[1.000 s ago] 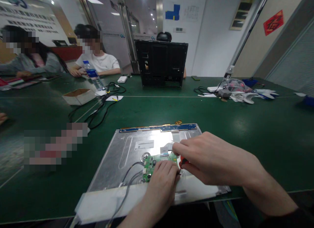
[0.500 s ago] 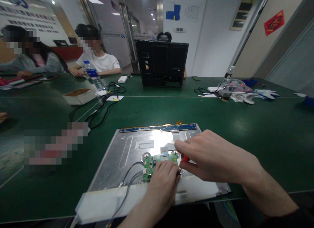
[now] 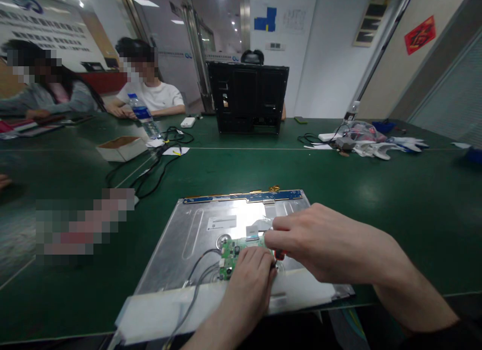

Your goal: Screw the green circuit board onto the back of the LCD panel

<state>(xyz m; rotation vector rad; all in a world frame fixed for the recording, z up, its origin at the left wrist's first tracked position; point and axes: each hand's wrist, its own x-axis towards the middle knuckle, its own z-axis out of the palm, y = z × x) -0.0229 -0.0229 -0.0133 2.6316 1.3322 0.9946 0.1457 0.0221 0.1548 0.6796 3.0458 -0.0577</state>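
My right hand (image 3: 301,239) is closed around a screwdriver (image 3: 279,254) with a red-orange handle; most of it is hidden by my fingers. It points down at the right edge of a green circuit board (image 3: 228,249). My left hand (image 3: 252,274) lies over the board's right part, fingers bent slightly and resting on it, close to the screwdriver's tip. The thumb is mostly hidden. The board sits on the metal back of a display panel (image 3: 176,244), with a flat ribbon cable (image 3: 252,232) at its top and dark wires (image 3: 199,284) at its left.
A blue circuit strip (image 3: 241,196) runs along the panel's far edge. Beyond stand a black monitor casing (image 3: 250,96), an open cardboard box (image 3: 122,148), a water bottle (image 3: 143,114) and black cables (image 3: 161,161). Gloves (image 3: 380,148) lie at the right. Several people sit around the green table (image 3: 376,204).
My right hand has lowered slightly and its fingers have shifted on the screwdriver, so less of the handle shows. My left hand stays in place on the board.
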